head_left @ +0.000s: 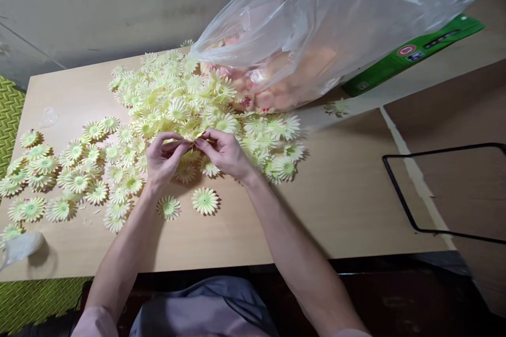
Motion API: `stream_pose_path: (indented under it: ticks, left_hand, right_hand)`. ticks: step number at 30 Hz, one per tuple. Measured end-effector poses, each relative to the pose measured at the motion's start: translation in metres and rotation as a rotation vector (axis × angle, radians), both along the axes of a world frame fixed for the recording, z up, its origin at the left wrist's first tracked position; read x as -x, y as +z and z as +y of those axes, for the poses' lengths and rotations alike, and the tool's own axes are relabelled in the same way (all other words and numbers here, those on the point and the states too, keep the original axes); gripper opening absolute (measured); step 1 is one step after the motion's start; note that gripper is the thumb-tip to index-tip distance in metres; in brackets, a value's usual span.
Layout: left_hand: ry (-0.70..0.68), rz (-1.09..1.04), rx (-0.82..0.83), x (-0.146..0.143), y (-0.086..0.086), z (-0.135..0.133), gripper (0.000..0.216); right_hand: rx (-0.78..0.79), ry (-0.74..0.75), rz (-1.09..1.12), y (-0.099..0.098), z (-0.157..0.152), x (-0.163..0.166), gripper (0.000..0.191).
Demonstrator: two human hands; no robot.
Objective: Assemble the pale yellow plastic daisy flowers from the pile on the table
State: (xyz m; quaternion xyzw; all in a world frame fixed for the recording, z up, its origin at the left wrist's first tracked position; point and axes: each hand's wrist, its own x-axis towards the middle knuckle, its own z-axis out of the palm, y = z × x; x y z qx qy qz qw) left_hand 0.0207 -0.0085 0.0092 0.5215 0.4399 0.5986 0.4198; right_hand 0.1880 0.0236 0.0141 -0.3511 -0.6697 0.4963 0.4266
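Pinching one flower [193, 142], maybe two, between left hand [163, 158] and right hand [226, 154] fingertips, low over the pile [169, 96] for easy reach.

Pale yellow flowers [174, 110] with green centres; green box [415, 52]; tan table [348, 195].

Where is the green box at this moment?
In the head view, the green box lies at the upper right, partly behind the clear plastic bag.

Home piecework spot, low wooden table [356, 189], floor mat [10, 116], heaped paper flowers [166, 95]
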Motion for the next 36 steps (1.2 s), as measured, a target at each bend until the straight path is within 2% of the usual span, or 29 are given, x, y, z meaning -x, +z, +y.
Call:
stream_pose_path:
  ticks: [5,13,15,18,21,24,26,28,31,36]
  left_hand:
    - [-0.029,-0.133,0.080,0.003,-0.002,0.002,0.021]
    - [0.024,-0.201,0.060,0.004,-0.004,0.004,0.019]
    - [0.082,-0.216,0.037,0.011,-0.007,0.010,0.018]
    - [0.280,-0.316,-0.061,0.023,-0.010,0.018,0.020]
    - [0.258,-0.301,-0.048,0.025,-0.009,0.019,0.021]
    - [0.201,-0.253,0.002,0.018,-0.007,0.014,0.023]
    - [0.197,-0.228,0.000,0.015,-0.007,0.012,0.020]
    - [0.191,-0.185,-0.007,0.013,-0.009,0.012,0.016]
    - [0.177,-0.107,-0.013,0.013,-0.010,0.012,0.016]
    - [0.134,-0.020,-0.026,0.011,-0.002,0.008,0.022]
  right_hand:
    - [0.055,0.087,0.069,0.002,0.000,-0.002,0.023]
    - [0.115,0.159,0.085,0.011,-0.001,-0.004,0.026]
    - [0.117,0.217,0.087,0.016,-0.003,-0.006,0.026]
    - [0.127,0.286,0.082,0.021,-0.006,-0.009,0.026]
    - [0.124,0.213,0.124,0.019,-0.006,-0.008,0.033]
    - [0.103,-0.015,0.194,0.011,-0.003,-0.006,0.037]
    - [0.095,-0.163,0.226,0.006,-0.001,-0.003,0.033]
    - [0.093,-0.247,0.261,0.004,0.000,-0.001,0.028]
    - [0.072,-0.263,0.297,0.004,-0.001,0.003,0.032]
    - [0.003,-0.132,0.175,0.003,-0.006,0.010,0.026]
